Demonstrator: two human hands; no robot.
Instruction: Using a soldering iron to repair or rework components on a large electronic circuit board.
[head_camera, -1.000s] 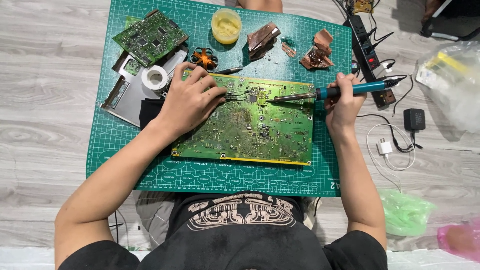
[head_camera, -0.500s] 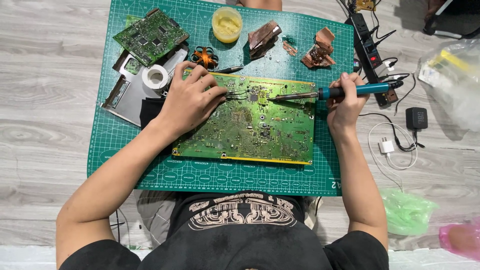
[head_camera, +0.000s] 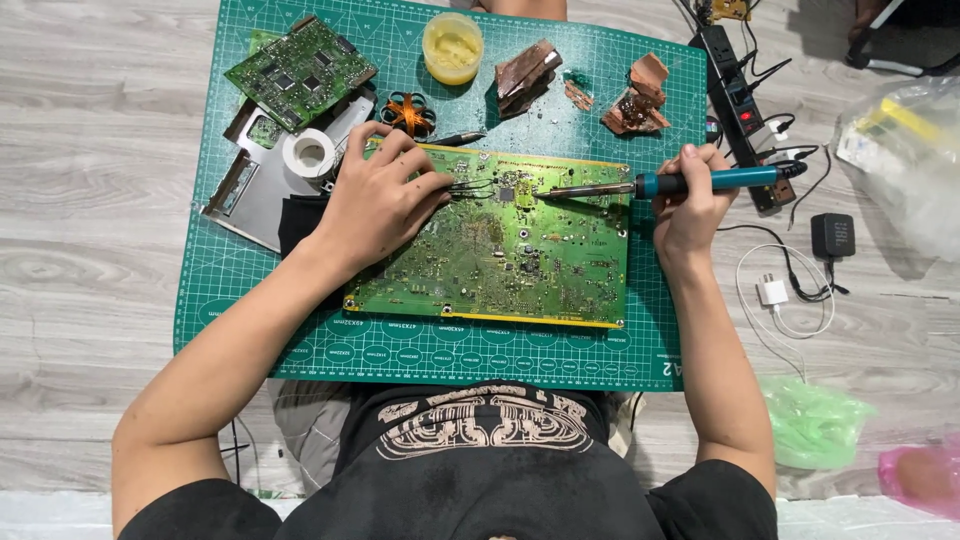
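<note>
- While the right hand (head_camera: 690, 205) grips the soldering iron (head_camera: 660, 184), its tip sits on the large circuit board (head_camera: 500, 250) lying mid-mat.
- Left hand (head_camera: 375, 205) pinches tweezers (head_camera: 470, 187) nearby (component-lifting step, I'd judge).
- Next calls for steady heat, gentle pull.

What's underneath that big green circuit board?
The large green circuit board lies flat on a green gridded cutting mat, which shows around its edges. Whatever sits directly beneath the board is covered.
</note>
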